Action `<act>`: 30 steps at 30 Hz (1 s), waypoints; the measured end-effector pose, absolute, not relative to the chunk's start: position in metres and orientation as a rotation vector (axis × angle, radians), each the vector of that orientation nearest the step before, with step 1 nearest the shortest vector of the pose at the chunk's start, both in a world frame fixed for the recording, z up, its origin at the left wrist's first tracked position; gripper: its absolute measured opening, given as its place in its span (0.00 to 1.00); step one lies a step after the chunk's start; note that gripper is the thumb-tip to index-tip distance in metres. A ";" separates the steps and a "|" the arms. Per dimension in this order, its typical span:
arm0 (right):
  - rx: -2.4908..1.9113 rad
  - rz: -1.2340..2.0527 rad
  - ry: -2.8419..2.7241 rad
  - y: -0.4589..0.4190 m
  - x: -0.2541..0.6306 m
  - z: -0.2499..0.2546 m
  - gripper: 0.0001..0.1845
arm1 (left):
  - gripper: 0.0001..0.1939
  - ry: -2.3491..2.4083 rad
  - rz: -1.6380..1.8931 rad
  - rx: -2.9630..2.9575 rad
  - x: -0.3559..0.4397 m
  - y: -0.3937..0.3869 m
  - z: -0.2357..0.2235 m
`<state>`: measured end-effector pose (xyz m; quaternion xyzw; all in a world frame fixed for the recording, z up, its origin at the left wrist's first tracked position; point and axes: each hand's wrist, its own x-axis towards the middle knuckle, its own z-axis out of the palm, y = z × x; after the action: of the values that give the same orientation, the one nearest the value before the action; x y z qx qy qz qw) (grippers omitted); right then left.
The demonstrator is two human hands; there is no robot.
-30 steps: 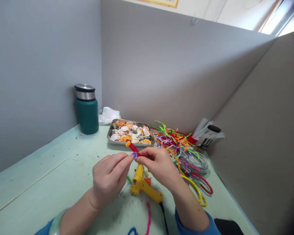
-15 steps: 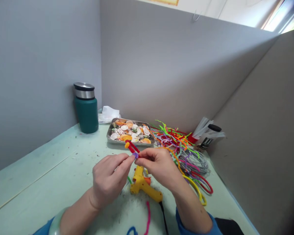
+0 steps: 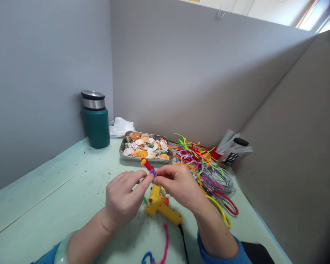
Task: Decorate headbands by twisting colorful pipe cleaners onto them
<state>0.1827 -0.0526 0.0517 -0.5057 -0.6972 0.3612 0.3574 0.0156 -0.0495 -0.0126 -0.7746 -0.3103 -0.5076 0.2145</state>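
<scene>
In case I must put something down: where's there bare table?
Widest: the table left of the left hand, in front of the green bottle, crossed by a thin line. Smaller: between bottle and shell tray. Crowded: right of the tray, with pipe cleaners, and between the forearms, with the glue gun.

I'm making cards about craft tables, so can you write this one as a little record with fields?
Left hand: at the purple curl, fingertips touching it; grip unclear
Right hand: pinching near the purple curl, beside a red piece with an orange tip
Under the hands: yellow glue gun on the table
Shells: in a metal tray
Pipe cleaners: colourful pile, right of the tray
Bottle: green, upright, left of the tray
</scene>
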 end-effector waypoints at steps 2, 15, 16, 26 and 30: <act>-1.290 1.021 -1.769 -0.051 0.184 0.052 0.06 | 0.19 -0.870 -1.418 -2.168 0.017 -0.049 -0.012; -1.035 1.511 -1.240 -0.027 0.210 0.040 0.11 | 0.08 -1.379 -1.867 -2.263 0.019 -0.051 0.002; -1.001 1.547 -1.214 -0.025 0.212 0.039 0.12 | 0.09 -1.482 -1.895 -2.219 0.018 -0.049 0.002; -0.858 1.703 -1.127 -0.018 0.223 0.030 0.14 | 0.21 -2.296 -2.636 -2.286 0.012 -0.027 0.000; -0.870 1.812 -1.074 -0.016 0.226 0.028 0.22 | 0.20 -2.323 -2.799 -2.204 0.008 -0.027 0.002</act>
<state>0.2263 -0.0164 0.0281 -0.3468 -0.4281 0.7223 0.4179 0.0077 -0.0267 0.0016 -0.4403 -0.4641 -0.5591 -0.5274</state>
